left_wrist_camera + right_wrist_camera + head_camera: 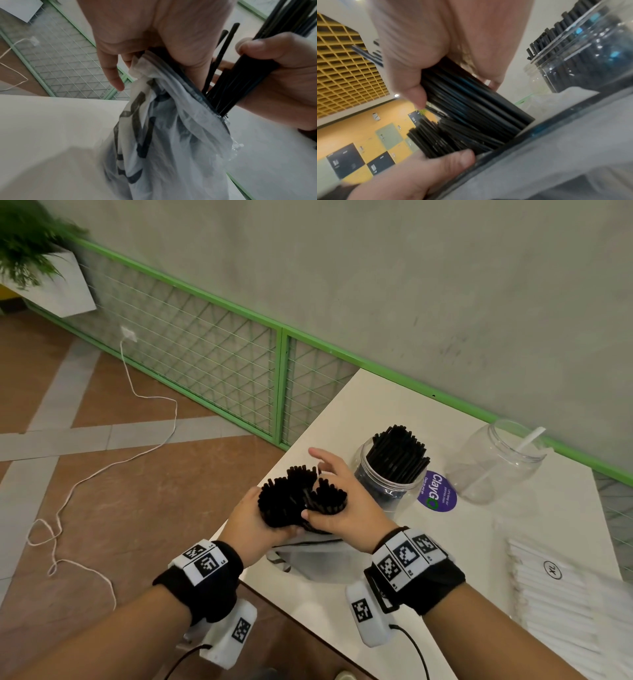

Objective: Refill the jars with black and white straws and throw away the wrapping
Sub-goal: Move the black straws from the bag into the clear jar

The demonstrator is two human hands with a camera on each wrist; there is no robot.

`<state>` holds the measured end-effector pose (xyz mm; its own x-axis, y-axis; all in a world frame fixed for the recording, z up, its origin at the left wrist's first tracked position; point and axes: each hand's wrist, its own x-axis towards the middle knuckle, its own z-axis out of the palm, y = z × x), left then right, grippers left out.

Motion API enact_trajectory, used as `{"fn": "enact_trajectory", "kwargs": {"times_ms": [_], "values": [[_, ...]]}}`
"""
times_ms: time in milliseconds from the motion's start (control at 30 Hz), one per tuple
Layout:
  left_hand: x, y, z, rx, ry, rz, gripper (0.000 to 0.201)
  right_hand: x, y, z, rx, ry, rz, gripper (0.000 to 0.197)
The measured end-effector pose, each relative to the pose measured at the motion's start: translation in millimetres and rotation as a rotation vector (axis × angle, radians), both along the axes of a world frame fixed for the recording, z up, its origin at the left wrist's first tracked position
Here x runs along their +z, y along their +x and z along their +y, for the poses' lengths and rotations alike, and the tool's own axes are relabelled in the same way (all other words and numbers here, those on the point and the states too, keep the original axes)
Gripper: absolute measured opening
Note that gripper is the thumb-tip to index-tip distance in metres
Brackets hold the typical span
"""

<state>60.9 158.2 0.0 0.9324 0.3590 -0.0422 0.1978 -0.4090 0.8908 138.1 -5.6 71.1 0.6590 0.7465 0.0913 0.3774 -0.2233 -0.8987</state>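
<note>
Both hands grasp the black straws (301, 498) upright at the table's near left corner, left hand (255, 522) around bundle and wrapping (315, 556), right hand (342, 508) nearer the black-straw jar (387, 474), which stands just far-right.
</note>
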Motion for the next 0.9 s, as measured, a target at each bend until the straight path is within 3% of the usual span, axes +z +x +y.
{"fn": "enact_trajectory", "kwargs": {"times_ms": [100, 200, 333, 600, 733, 900], "values": [[-8, 1, 5, 0.042, 0.010, 0.017, 0.062, 13, 1, -6, -0.075, 0.111, -0.049, 0.050], [-9, 2, 9, 0.050, -0.012, 0.035, 0.067, 26, 7, -16, -0.209, 0.215, 0.063, 0.036], [-7, 4, 9, 0.035, -0.008, 0.048, 0.056, 47, 19, -30, -0.383, 0.289, 0.063, 0.011], [1, 1, 7, 0.012, -0.009, 0.048, 0.051, 87, 55, -57, -0.601, 0.637, 0.034, 0.027], [3, 1, 6, 0.014, -0.009, 0.035, 0.047, 84, 72, -61, -0.720, 0.611, -0.032, 0.028], [4, 1, 7, 0.018, -0.027, 0.037, 0.047, 54, 91, -57, -0.800, 0.502, 0.010, 0.007]]}}
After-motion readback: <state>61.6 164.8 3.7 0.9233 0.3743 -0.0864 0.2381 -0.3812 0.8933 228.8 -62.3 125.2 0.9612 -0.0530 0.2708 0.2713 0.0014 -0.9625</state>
